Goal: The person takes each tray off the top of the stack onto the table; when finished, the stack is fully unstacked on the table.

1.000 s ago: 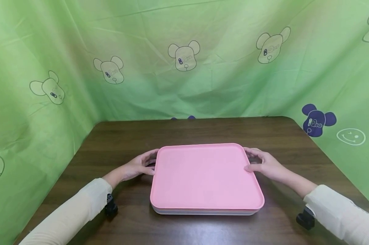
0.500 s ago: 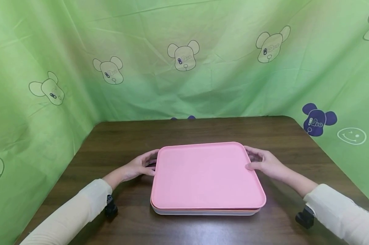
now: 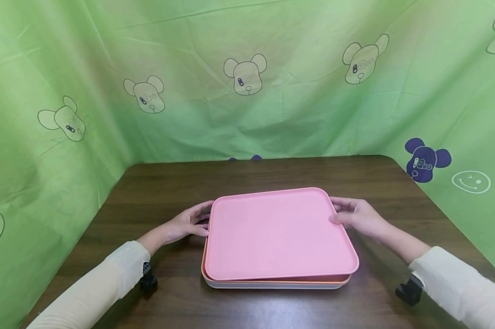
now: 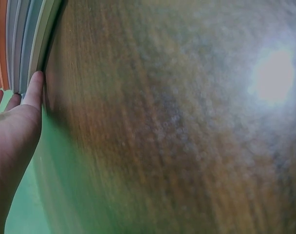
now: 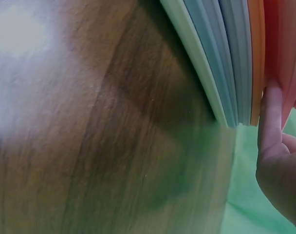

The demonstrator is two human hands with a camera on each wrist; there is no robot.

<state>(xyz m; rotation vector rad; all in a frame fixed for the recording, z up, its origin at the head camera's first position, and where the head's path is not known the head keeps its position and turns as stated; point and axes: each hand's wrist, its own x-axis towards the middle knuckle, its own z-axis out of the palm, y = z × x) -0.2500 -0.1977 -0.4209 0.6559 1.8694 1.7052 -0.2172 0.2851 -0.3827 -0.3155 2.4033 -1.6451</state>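
A pink tray [image 3: 280, 233] lies on top of a stack of trays [image 3: 272, 285] in the middle of the table. My right hand [image 3: 360, 218] pinches the pink tray's right edge, thumb above, and that side is raised. In the right wrist view a finger [image 5: 271, 117] sits in the gap between the pink tray and an orange tray [image 5: 256, 58]. My left hand [image 3: 186, 224] rests against the stack's left side. In the left wrist view its fingers [image 4: 35, 87] touch the rims of the grey, blue and pale green trays [image 4: 41, 36].
The dark wooden table [image 3: 247, 176] extends around the stack. A green curtain [image 3: 190, 123] printed with bear heads hangs behind it and on both sides. Black wrist cameras [image 3: 410, 290] hang under both white sleeves.
The pink tray's right side has risen, and the tray has shifted slightly right and away, baring the orange rim below. My right hand has risen slightly with it; my left hand has stayed in place.
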